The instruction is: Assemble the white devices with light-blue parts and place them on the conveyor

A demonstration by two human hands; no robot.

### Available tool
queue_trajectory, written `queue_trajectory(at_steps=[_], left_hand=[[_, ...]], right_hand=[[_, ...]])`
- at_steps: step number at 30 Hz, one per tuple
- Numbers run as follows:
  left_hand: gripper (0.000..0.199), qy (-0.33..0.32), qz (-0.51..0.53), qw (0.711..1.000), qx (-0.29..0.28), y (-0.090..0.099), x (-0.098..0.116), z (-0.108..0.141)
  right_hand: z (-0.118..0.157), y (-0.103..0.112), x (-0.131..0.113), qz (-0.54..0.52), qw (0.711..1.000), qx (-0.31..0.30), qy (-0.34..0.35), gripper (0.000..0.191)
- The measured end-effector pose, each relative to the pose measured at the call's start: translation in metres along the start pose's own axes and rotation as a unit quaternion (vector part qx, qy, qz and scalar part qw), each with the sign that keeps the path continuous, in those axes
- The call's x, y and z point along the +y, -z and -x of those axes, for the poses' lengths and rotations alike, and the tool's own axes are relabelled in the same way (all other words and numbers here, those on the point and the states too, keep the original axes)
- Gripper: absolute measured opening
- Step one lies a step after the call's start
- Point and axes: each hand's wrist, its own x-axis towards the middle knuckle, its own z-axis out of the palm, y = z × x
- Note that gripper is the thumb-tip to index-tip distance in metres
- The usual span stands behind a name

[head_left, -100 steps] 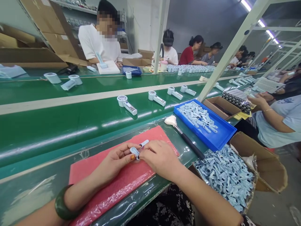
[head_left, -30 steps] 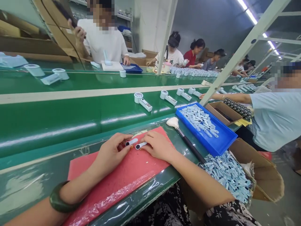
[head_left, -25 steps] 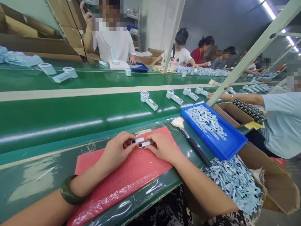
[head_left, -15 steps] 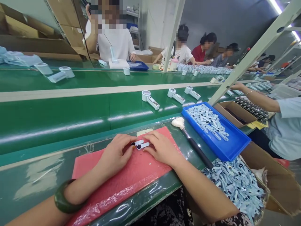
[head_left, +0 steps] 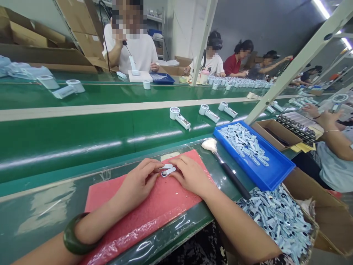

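Two small pale plastic strips, each with one round end, lie between my hands over a red mat (head_left: 124,217). The front strip (head_left: 171,170) shows a dark round end in a pale rim; the round end of the rear strip (head_left: 167,166) is covered by left fingertips. My left hand (head_left: 142,178), a green bangle on its wrist, pinches the rear strip at its left end. My right hand (head_left: 191,175) has its fingers closed around the right ends of the strips. Its fingertips are partly hidden.
Right of the mat lies a black-handled tool (head_left: 233,175) with a white lump. Beyond are a blue tray (head_left: 271,175) of strips and a heap of strips (head_left: 281,221). Pale round-headed devices (head_left: 182,119) lie on the green conveyor (head_left: 82,136). Co-workers sit opposite and at right.
My left fingers have shifted onto the rear strip's round end, covering its black disc. The front strip's end looks less black. Opposite, a co-worker's hand with a tool has come down.
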Motion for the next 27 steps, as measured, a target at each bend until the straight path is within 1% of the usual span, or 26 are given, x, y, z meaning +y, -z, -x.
queue_trajectory(at_steps=[2,4,6,9,11,15,18,22,25,27], left_hand=[[0.030,-0.019,0.010,1.000,-0.005,-0.0008,0.0000,-0.0008],[0.032,-0.024,0.014,1.000,-0.009,-0.0012,-0.0003,-0.0008],[0.033,-0.020,0.007,1.000,0.014,-0.0010,-0.0012,0.0000],[0.034,-0.011,-0.034,0.998,0.058,-0.0005,-0.0036,0.0014],[0.035,-0.016,-0.063,0.996,0.061,-0.0006,-0.0052,0.0017],[0.030,-0.062,-0.086,0.994,0.033,-0.0019,-0.0065,0.0013],[0.028,-0.079,-0.082,0.993,0.012,-0.0020,-0.0067,0.0018],[0.036,-0.096,-0.082,0.991,-0.030,-0.0013,-0.0074,0.0031],[0.040,-0.102,-0.093,0.989,-0.051,-0.0015,-0.0070,0.0032],[0.042,-0.097,-0.097,0.989,-0.055,-0.0020,-0.0067,0.0033]], right_hand=[[0.0002,0.0006,0.0003,0.009,1.000,0.010,-0.006,0.028],[0.0004,0.0017,0.0001,0.017,1.000,0.017,-0.013,0.028],[0.0004,0.0031,-0.0004,0.021,0.999,0.018,-0.020,0.030],[0.0006,0.0045,-0.0010,0.025,0.999,0.016,-0.024,0.031],[0.0011,0.0047,-0.0010,0.027,0.999,0.014,-0.023,0.031],[0.0020,0.0040,-0.0008,0.032,0.999,0.013,-0.016,0.034],[0.0014,0.0046,-0.0018,0.052,0.998,0.018,-0.038,0.031],[-0.0004,0.0072,-0.0033,0.076,0.993,0.029,-0.083,0.022],[-0.0002,0.0085,-0.0037,0.070,0.993,0.045,-0.078,0.022],[0.0007,0.0087,-0.0036,0.067,0.993,0.058,-0.072,0.026]])
